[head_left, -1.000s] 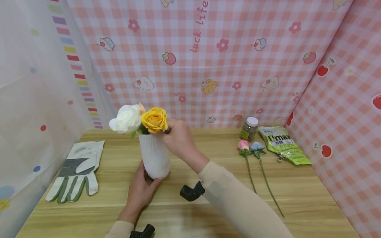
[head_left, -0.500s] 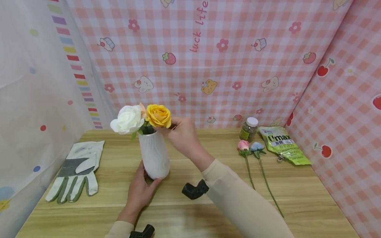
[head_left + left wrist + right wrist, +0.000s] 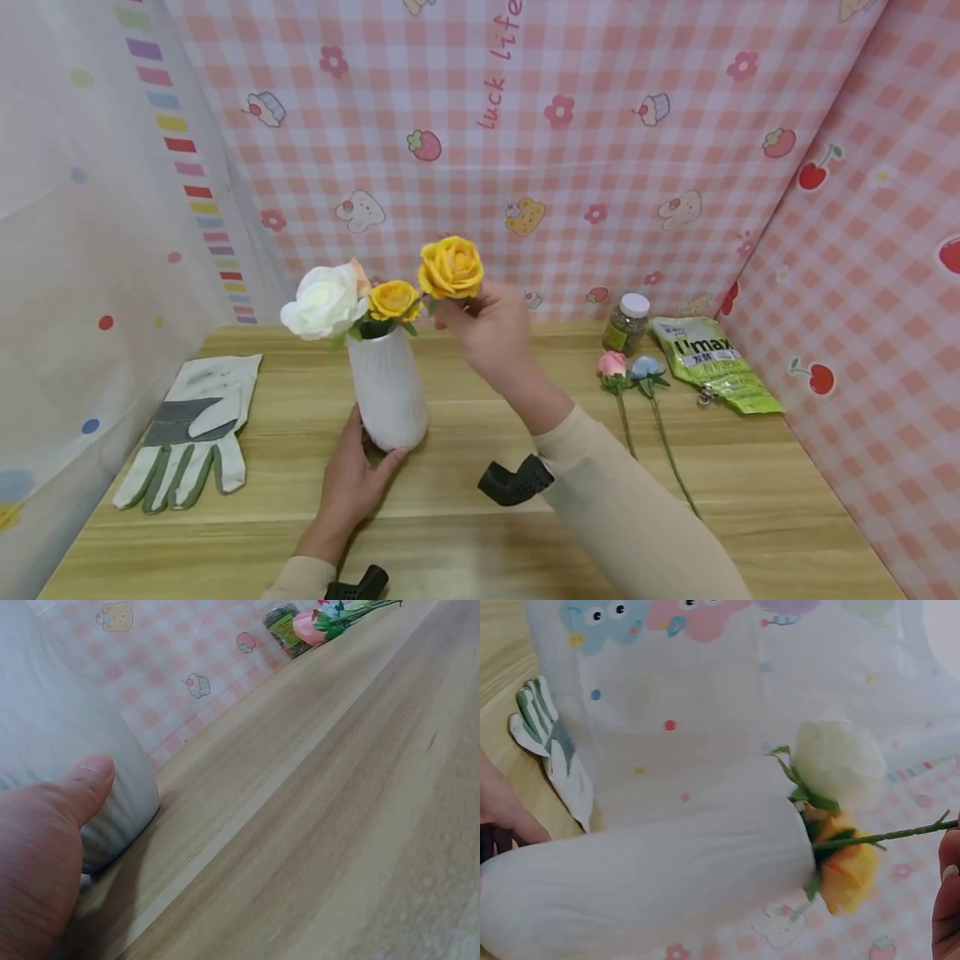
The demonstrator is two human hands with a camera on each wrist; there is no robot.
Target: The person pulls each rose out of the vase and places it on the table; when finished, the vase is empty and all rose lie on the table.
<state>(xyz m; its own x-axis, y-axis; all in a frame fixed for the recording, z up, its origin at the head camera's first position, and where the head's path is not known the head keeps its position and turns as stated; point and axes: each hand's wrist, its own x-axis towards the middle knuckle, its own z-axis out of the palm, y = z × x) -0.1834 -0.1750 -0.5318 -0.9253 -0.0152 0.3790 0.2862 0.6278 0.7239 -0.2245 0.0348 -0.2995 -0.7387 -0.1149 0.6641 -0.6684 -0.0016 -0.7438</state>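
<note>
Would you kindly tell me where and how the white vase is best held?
Probably round the lower body of the white vase, from the person's left, as the left hand does: no handle shows, and the rounded side suits curled fingers. The top seems a poorer choice, since the white flower leans out there and the right hand is close by.

Our wood-grain table [image 3: 465, 425], hemmed in by cloth
Behind it we see pink gingham [image 3: 450, 92] lettered "luck life"; at right, a cherry-printed cloth [image 3: 892, 275]; at left, a white, colour-spotted sheet [image 3: 60, 258].
</note>
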